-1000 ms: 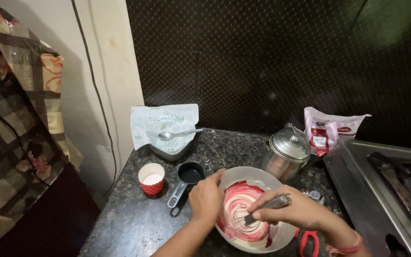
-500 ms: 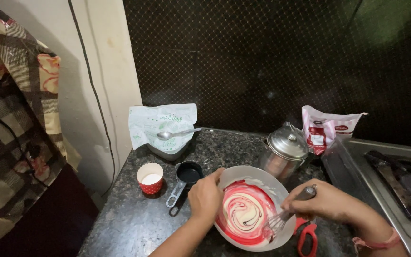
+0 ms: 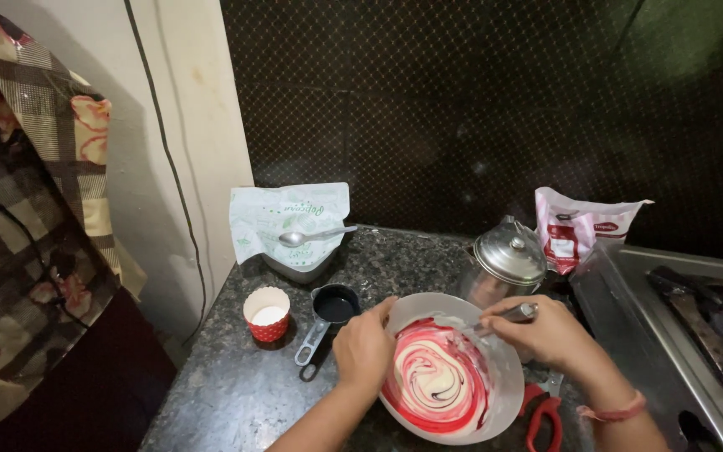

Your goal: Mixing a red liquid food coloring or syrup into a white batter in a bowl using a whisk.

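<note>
A pale bowl [image 3: 495,418] of white batter swirled with red sits tilted on the dark granite counter [image 3: 236,393]. My left hand [image 3: 364,347] grips its left rim. My right hand [image 3: 546,331] holds the metal handle of a stirring utensil [image 3: 508,316], perhaps a fork or whisk, whose tip dips into the batter near the bowl's far edge.
A red paper cup [image 3: 267,313] and black measuring cups [image 3: 328,314] stand left of the bowl. Behind them a container with a bag and spoon [image 3: 294,230]. A lidded steel pot [image 3: 508,255], a red-and-white packet [image 3: 575,230], red-handled scissors [image 3: 541,414] and the stove [image 3: 696,318] lie to the right.
My right hand has swept the utensil round the bowl, from the middle to the right side and now to the far edge. The red swirl has spread. My left hand stayed on the rim.
</note>
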